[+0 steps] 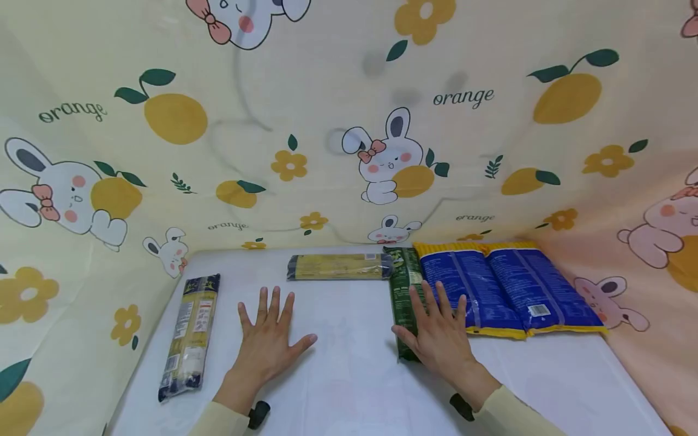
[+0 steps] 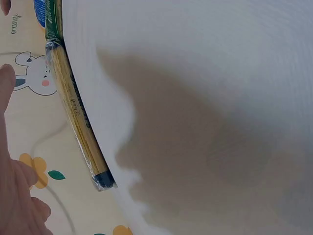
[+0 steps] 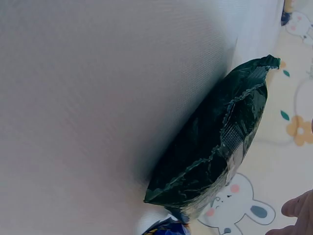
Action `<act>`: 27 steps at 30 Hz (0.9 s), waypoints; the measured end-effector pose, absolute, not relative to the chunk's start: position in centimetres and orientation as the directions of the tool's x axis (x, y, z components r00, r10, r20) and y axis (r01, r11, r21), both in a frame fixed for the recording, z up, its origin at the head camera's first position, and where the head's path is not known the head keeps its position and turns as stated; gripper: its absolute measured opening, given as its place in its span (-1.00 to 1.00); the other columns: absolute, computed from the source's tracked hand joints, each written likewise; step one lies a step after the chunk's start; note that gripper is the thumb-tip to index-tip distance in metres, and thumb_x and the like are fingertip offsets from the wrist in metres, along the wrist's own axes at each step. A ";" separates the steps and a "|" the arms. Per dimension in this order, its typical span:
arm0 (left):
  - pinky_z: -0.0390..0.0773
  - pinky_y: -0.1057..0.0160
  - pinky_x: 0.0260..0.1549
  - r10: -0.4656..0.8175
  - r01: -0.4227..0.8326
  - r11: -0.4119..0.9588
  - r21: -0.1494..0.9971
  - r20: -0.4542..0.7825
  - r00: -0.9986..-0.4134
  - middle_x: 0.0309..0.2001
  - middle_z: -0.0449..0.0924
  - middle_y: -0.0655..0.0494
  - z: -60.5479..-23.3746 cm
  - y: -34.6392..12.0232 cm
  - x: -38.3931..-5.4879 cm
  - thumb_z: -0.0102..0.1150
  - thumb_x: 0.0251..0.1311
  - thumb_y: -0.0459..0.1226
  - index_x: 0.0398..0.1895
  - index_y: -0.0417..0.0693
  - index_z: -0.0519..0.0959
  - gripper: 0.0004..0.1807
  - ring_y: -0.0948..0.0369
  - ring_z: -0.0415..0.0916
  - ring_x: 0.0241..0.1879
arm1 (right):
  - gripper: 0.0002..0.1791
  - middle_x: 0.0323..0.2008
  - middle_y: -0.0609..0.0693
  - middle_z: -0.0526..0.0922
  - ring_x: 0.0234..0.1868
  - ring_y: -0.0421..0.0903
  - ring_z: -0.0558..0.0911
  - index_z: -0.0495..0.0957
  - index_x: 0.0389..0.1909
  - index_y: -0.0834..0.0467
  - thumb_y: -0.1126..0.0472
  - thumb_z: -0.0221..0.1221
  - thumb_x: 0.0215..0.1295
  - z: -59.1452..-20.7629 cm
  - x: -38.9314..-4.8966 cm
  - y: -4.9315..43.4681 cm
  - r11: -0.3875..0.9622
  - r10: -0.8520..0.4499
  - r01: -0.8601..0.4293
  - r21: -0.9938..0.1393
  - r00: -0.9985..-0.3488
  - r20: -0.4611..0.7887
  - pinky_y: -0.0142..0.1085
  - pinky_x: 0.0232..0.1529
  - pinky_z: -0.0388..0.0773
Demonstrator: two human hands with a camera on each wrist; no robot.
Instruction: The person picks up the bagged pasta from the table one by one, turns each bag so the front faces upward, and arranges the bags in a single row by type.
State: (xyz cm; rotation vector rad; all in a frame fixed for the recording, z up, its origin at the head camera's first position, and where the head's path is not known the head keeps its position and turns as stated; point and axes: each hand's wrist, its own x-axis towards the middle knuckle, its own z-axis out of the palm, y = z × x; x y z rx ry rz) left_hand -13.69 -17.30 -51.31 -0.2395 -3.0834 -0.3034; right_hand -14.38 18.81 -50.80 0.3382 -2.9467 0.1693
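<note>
My left hand [image 1: 268,345] is held over the white table with fingers spread, between two clear packs of long yellow noodles or pasta. One pack [image 1: 191,336] lies lengthwise at the left; the other pack [image 1: 340,266] lies crosswise at the back and also shows in the left wrist view. My right hand [image 1: 440,342], fingers spread too, covers part of a dark green packet [image 1: 403,275] in the head view. In the right wrist view its fingers [image 3: 299,208] are apart from the green packet [image 3: 210,142]. Neither hand holds anything.
Two blue bags with yellow ends, a nearer one [image 1: 455,278] and a farther-right one [image 1: 545,290], lie side by side right of the green packet. A printed cloth [image 1: 327,79] with rabbits and oranges hangs behind and beside the white table [image 1: 338,363].
</note>
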 end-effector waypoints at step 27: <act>-0.36 -0.55 0.46 0.201 0.207 0.971 0.124 0.060 -0.978 0.70 -0.13 -0.23 -51.7 -20.7 -13.8 -0.01 0.50 0.27 0.69 -0.01 0.13 -0.11 -0.24 -0.33 0.70 | -0.06 0.65 0.24 0.15 0.68 0.30 0.00 0.20 0.65 0.11 -0.36 0.16 0.46 -51.7 -13.8 18.0 0.957 -0.253 -0.278 -0.080 -0.938 0.235 0.50 0.50 -0.11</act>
